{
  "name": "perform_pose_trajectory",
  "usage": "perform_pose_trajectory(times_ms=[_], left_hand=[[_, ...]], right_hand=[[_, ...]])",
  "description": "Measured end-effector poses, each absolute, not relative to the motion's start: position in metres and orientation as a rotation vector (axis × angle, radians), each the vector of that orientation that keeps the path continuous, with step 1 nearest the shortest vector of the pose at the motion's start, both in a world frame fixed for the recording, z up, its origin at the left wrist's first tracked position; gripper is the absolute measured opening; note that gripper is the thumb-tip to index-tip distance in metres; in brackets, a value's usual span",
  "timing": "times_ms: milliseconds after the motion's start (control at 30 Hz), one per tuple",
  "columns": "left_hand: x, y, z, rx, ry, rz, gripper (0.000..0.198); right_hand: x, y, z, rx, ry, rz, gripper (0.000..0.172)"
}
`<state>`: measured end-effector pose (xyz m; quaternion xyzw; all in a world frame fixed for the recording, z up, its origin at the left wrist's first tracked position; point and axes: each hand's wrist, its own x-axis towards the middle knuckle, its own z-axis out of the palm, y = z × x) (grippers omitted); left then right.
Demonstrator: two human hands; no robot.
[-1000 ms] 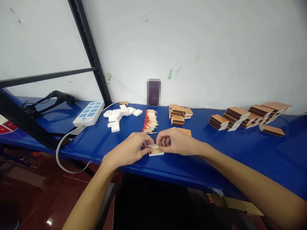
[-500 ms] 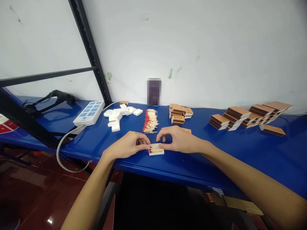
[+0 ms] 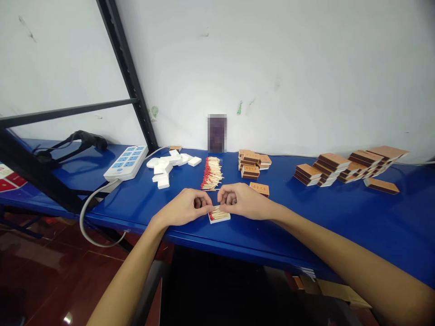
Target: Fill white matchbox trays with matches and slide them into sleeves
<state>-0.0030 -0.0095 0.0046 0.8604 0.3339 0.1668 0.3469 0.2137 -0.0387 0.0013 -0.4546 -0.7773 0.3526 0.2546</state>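
A white matchbox tray [image 3: 220,220] filled with red-tipped matches [image 3: 219,213] lies near the front edge of the blue table. My left hand [image 3: 186,206] is closed at its left back corner, thumb tip and fingertips by the match heads. On the tray's right back side, my right hand [image 3: 246,201] has its fingers curled in and its thumb over the matches. The fingertips partly hide the back rim. Just behind both hands lies a pile of loose matches [image 3: 212,173], heads to the left. Close to my right hand sits a single matchbox cover [image 3: 260,188].
White empty trays [image 3: 163,168] are heaped at left, beside a power strip [image 3: 125,163] with a cable. Matchbox covers [image 3: 250,158] stand piled right of the matches. Stacked matchboxes [image 3: 335,161] fill the far right. A black shelf post [image 3: 127,72] rises at left.
My right hand has moved slightly left and its fingers have curled inward over the tray. More of the single cover shows behind it. The left hand stays at the tray.
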Motion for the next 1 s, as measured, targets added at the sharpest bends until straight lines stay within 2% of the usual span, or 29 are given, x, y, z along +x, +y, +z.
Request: perform_pose_trajectory(times_ms=[233,467,667,833,1000], left_hand=[[-0.002,-0.009,0.005,2.286,0.848,0.41,0.03],[0.002,-0.009,0.004,2.312,0.88,0.403,0.019],[0.003,-0.01,0.005,2.312,0.874,0.406,0.017],[-0.001,-0.004,-0.001,2.453,1.013,0.643,0.026],[-0.004,0.003,-0.009,2.729,1.283,0.616,0.018]], right_hand=[[0.212,-0.038,0.001,-1.233,-2.051,1.006,0.005],[0.211,-0.038,-0.003,-1.211,-2.086,1.004,0.01],[0.21,-0.038,-0.005,-1.193,-2.092,0.959,0.006],[0.212,-0.032,-0.01,-1.26,-2.083,0.547,0.011],[0.212,-0.021,-0.02,-1.308,-2.185,0.206,0.014]])
